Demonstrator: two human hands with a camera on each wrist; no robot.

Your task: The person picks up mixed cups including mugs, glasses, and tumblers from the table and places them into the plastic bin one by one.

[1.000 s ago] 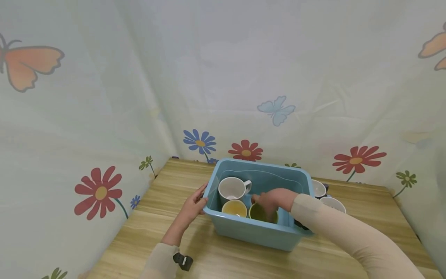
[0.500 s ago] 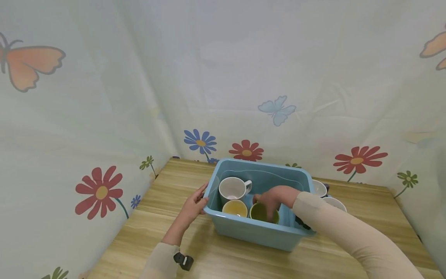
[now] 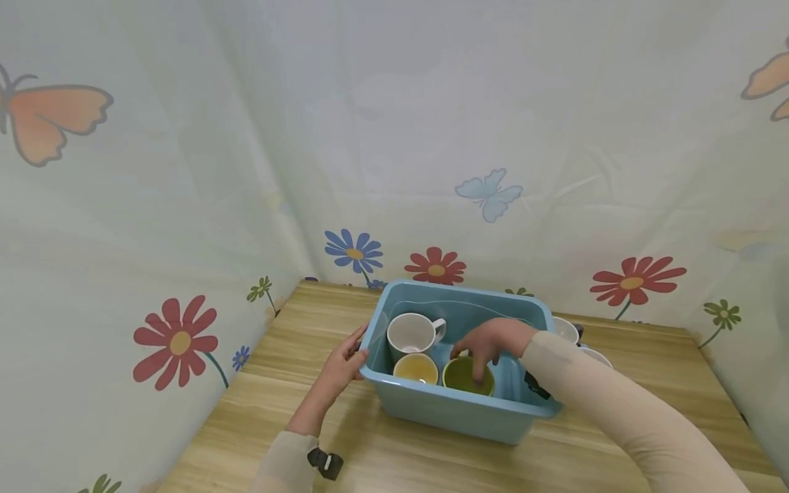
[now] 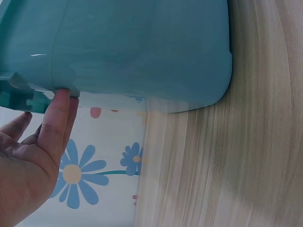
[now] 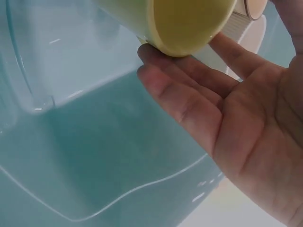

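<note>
A light blue plastic bin (image 3: 453, 414) stands on the wooden table. My left hand (image 3: 339, 363) touches the outside of its left end near the rim; in the left wrist view its straight fingers (image 4: 56, 123) rest against the bin wall. My right hand (image 3: 490, 339) is inside the bin over a green mug (image 3: 462, 376), which stands upright. Its fingers are spread and loosely extended, their tips beside the mug's rim in the right wrist view. Left of the green mug are a white mug (image 3: 409, 333) and a cup with a yellow inside (image 3: 416, 368).
Outside the bin's right end stand a white-lined mug (image 3: 566, 331) and another white-lined mug (image 3: 596, 357), partly hidden by my right sleeve. A flowered curtain (image 3: 394, 137) hangs behind the table (image 3: 265, 383) and along its sides.
My right hand has risen a little out of the green mug and its fingers have loosened from it. The left hand and bin look still.
</note>
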